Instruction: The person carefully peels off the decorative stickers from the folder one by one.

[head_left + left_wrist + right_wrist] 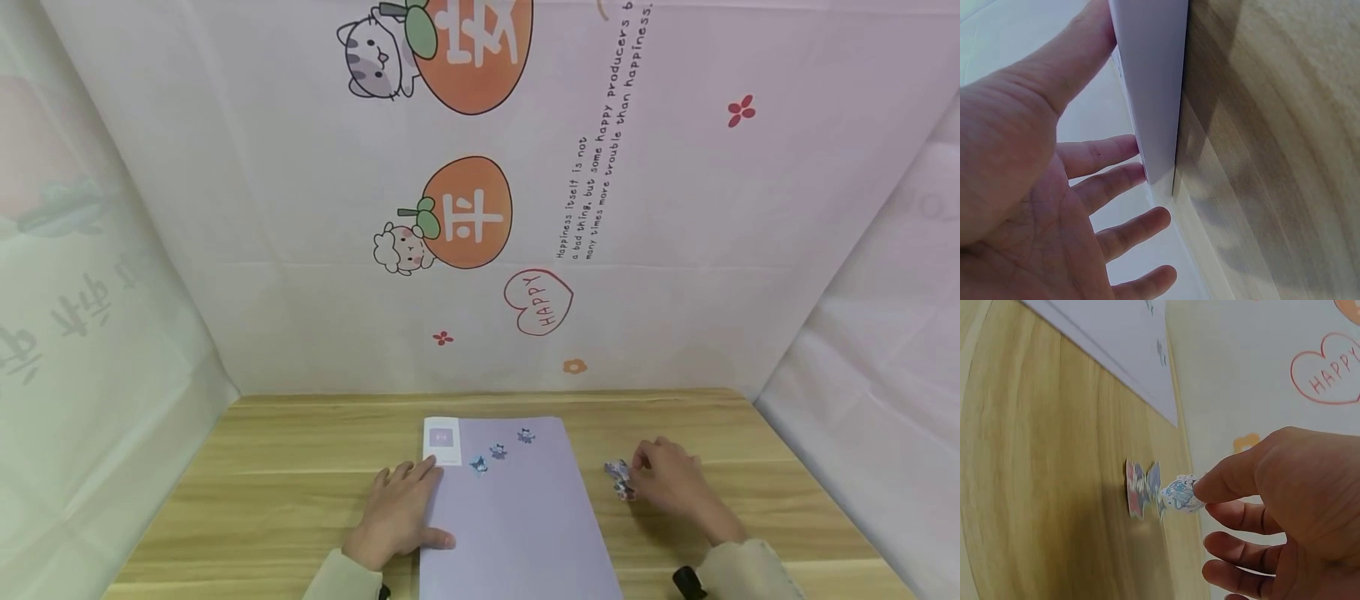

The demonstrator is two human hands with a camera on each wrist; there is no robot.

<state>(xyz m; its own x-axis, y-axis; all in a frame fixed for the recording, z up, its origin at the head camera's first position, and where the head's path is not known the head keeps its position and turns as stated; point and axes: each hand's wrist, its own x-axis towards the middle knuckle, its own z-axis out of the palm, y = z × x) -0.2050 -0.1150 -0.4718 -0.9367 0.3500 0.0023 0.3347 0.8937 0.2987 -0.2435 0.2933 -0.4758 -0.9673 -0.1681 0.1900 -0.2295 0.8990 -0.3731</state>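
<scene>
A flat lilac box (517,525) lies on the wooden table, its thick side (1150,81) facing the left wrist camera. My left hand (401,508) rests along its left edge with spread, straight fingers; thumb and fingertips touch the top. Near the box's top edge sit three small cartoon stickers (498,452) in a slanting row, beside a white label (447,458) with a lilac picture. To the right of the box, my right hand (671,479) pinches a blue-and-white cartoon sticker (1180,493) between thumb and index finger. More cut-out stickers (1137,490) lie just below it on the table.
The wood-grain table (300,483) reaches back to a white printed cloth (337,333) with orange fruit drawings and a red heart. Similar cloth hangs at the left (97,400) and right (885,375) sides.
</scene>
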